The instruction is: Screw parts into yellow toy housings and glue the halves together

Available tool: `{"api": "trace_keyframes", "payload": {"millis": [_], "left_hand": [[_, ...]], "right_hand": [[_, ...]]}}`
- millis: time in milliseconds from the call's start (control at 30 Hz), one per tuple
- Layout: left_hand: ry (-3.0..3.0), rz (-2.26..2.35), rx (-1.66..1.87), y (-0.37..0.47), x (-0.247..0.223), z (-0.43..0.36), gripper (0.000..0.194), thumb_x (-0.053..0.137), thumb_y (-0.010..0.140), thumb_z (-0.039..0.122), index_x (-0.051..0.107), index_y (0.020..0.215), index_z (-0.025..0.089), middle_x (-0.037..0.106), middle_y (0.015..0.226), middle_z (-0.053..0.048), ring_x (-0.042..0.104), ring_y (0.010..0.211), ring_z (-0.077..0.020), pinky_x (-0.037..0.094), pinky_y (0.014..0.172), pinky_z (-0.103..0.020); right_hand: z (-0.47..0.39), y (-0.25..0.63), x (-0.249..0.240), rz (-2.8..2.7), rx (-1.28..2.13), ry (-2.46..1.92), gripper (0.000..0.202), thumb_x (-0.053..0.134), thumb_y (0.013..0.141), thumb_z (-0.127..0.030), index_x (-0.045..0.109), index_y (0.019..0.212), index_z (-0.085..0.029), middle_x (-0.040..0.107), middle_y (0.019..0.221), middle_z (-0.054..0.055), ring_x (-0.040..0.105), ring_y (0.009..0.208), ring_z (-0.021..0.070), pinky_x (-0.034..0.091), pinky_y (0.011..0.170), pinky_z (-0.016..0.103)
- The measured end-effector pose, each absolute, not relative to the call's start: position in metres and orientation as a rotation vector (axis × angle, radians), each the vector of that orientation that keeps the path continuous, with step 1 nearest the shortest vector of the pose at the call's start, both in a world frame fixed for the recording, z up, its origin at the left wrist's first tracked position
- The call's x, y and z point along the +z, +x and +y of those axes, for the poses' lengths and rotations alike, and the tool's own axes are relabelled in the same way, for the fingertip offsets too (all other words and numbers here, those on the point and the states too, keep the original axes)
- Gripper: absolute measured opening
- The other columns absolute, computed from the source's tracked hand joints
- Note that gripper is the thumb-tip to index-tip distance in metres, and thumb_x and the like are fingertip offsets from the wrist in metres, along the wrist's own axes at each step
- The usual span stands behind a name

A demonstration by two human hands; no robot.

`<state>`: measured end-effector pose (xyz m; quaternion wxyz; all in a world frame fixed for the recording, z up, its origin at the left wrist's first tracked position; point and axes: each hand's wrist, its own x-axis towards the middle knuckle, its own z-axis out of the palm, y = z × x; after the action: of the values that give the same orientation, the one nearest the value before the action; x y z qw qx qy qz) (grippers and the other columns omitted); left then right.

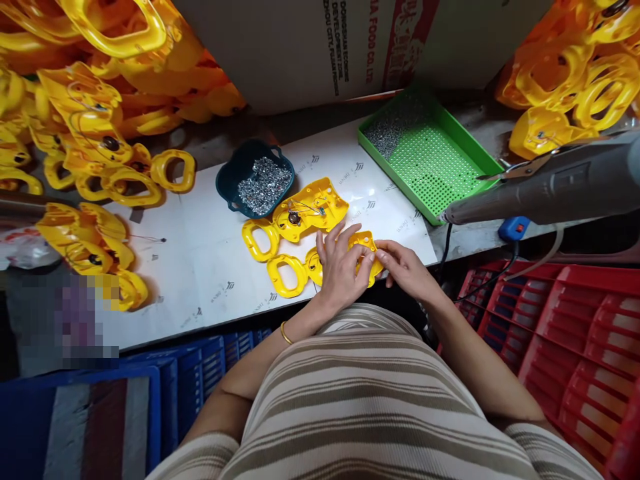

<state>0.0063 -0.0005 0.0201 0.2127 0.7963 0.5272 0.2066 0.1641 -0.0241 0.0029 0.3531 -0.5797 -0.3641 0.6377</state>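
Note:
Near the table's front edge lies a yellow plastic housing (370, 241) with a ring-shaped handle (287, 275) at its left. My left hand (345, 267) rests over this housing, its thumb and index finger together at the right part, other fingers spread. My right hand (404, 267) pinches at the housing's right edge, fingertips close to the left thumb; anything small between them is hidden. Just beyond lies a second yellow housing (320, 208) with wires and a round dark part, its ring handle (261, 241) to the left.
A dark teal basket (227, 180) holds small metal parts behind the housings. A green perforated tray (450, 160) with small screws stands at back right. Yellow parts (100, 140) pile up left and right. A grey tool arm (545, 183) juts in from the right. Red crates (565, 333) stand lower right.

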Motion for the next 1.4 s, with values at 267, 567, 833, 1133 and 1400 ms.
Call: {"api": "trace_keyframes", "payload": {"millis": [267, 567, 833, 1133, 1400], "left_hand": [[2.133, 1.465, 0.627, -0.009, 0.025, -0.008, 0.018, 0.057, 0.092, 0.03, 0.068, 0.081, 0.023, 0.061, 0.13, -0.006, 0.05, 0.121, -0.0241, 0.021, 0.114, -0.053], [2.247, 1.056, 0.613, -0.043, 0.04, 0.018, 0.021, 0.066, 0.088, 0.037, 0.068, 0.1, 0.02, 0.069, 0.116, -0.009, 0.059, 0.105, -0.0236, 0.048, 0.092, -0.04], [2.442, 0.679, 0.564, -0.055, 0.032, 0.036, 0.033, 0.058, 0.092, 0.044, 0.068, 0.113, 0.02, 0.071, 0.1, -0.007, 0.062, 0.086, -0.0171, 0.05, 0.08, -0.029], [2.742, 0.641, 0.632, -0.04, 0.006, 0.052, 0.035, 0.05, 0.096, 0.047, 0.069, 0.108, 0.02, 0.073, 0.096, -0.006, 0.059, 0.08, -0.0163, 0.047, 0.069, -0.027], [2.656, 1.533, 0.938, -0.088, 0.013, 0.062, 0.021, 0.058, 0.093, 0.039, 0.07, 0.1, 0.023, 0.069, 0.097, -0.005, 0.057, 0.093, -0.021, 0.044, 0.083, -0.036]], "right_hand": [[-0.026, 0.149, 0.014, -0.698, 1.766, -1.366, 0.059, 0.074, 0.066, -0.061, 0.057, 0.101, -0.016, 0.058, 0.079, -0.002, 0.049, 0.047, 0.0036, 0.037, 0.037, 0.016], [-0.03, 0.146, 0.017, -0.837, 1.884, -1.362, 0.065, 0.07, 0.068, -0.064, 0.055, 0.111, -0.018, 0.059, 0.09, 0.002, 0.049, 0.05, 0.0049, 0.04, 0.041, 0.021], [-0.031, 0.153, 0.025, -1.016, 2.036, -1.275, 0.059, 0.063, 0.081, -0.056, 0.057, 0.124, -0.016, 0.054, 0.067, -0.002, 0.041, 0.051, 0.0069, 0.03, 0.044, 0.021], [-0.017, 0.159, 0.007, -1.074, 1.945, -1.361, 0.061, 0.063, 0.08, -0.058, 0.057, 0.123, -0.015, 0.054, 0.063, -0.003, 0.042, 0.048, 0.0073, 0.033, 0.044, 0.022], [0.007, 0.176, 0.027, -1.685, 1.257, -1.584, 0.04, 0.055, 0.088, -0.049, 0.069, 0.11, -0.019, 0.066, 0.094, 0.008, 0.059, 0.065, 0.0134, 0.046, 0.054, 0.027]]}}
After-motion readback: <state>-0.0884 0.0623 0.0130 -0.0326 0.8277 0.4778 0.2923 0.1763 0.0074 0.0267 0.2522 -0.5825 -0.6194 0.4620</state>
